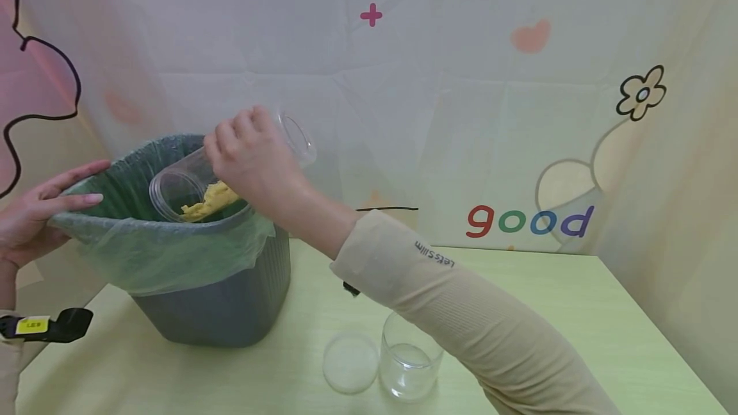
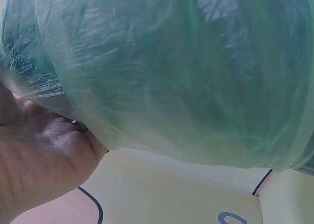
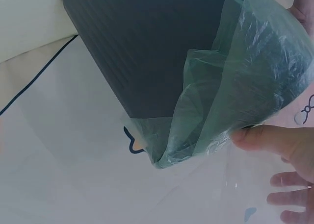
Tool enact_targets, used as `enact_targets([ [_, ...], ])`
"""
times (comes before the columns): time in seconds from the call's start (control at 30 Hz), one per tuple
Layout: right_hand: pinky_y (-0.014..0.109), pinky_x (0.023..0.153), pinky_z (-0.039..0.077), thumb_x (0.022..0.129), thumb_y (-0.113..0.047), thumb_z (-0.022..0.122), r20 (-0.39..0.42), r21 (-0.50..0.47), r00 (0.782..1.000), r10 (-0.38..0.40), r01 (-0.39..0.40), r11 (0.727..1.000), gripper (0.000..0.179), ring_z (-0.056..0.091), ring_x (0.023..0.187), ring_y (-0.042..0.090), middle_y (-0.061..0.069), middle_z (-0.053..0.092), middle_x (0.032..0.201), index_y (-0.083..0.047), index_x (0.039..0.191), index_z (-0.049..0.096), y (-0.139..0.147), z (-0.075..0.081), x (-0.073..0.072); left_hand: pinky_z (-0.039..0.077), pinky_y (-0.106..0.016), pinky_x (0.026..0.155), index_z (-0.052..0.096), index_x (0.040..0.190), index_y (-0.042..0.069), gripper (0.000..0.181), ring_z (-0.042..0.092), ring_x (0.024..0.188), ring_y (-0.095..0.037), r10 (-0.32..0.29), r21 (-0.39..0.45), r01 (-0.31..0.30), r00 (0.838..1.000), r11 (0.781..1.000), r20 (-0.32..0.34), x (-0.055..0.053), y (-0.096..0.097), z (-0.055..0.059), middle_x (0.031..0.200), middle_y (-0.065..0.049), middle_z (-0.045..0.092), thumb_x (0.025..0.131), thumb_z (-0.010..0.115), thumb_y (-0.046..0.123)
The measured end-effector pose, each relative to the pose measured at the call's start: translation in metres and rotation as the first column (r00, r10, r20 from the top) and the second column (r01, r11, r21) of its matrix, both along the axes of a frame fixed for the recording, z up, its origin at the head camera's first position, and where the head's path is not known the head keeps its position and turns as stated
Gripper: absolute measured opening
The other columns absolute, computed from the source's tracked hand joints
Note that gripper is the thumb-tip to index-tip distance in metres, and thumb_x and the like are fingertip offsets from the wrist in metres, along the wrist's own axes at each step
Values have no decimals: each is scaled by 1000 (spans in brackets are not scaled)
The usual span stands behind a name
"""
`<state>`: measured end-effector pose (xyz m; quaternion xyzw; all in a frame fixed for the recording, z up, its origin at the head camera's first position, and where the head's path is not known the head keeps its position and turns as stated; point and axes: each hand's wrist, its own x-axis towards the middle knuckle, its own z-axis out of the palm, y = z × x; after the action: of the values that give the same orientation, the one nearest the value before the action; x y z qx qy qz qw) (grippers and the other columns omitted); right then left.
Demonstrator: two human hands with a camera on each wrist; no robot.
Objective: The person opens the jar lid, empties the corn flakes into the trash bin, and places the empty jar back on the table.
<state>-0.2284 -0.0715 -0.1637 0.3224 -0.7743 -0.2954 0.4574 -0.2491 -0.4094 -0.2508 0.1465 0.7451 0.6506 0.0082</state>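
Observation:
My right hand grips a clear plastic jar round its side, holding it tilted. The jar's threaded mouth points down and left inside the opening of a dark grey trash bin. A soft yellow clump lies along the jar's lower wall near the mouth. At the bin's left rim, my left hand holds the edge over a green bag liner, thumb on the inner side. The left palm shows below the liner in the left wrist view. In the right wrist view the right thumb overlaps the liner.
A clear glass jar stands on the pale green table, partly behind the right sleeve. Beside it lies a round translucent disc. A small black item peeks out under the forearm. A printed cloth hangs behind.

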Motion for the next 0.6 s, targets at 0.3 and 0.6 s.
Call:
enact_targets([
  [0.3,36,90,39,93,-3,32,34,-5,999,-20,20,1000,38,55,103,22,1,59,111,-14,121,54,1,1,0,41,-19,68,31,137,32,51,31,99,-7,4,5,-4,1000,1000,4,0,1,1,137,8,20,95,40,5],
  [0.6,40,95,38,92,-2,33,13,130,999,-43,41,991,38,53,109,27,7,57,118,-10,124,52,-4,1,5,43,-20,67,33,136,31,50,35,97,-6,-3,29,3,1000,1000,0,0,1,0,129,9,27,94,40,4],
])
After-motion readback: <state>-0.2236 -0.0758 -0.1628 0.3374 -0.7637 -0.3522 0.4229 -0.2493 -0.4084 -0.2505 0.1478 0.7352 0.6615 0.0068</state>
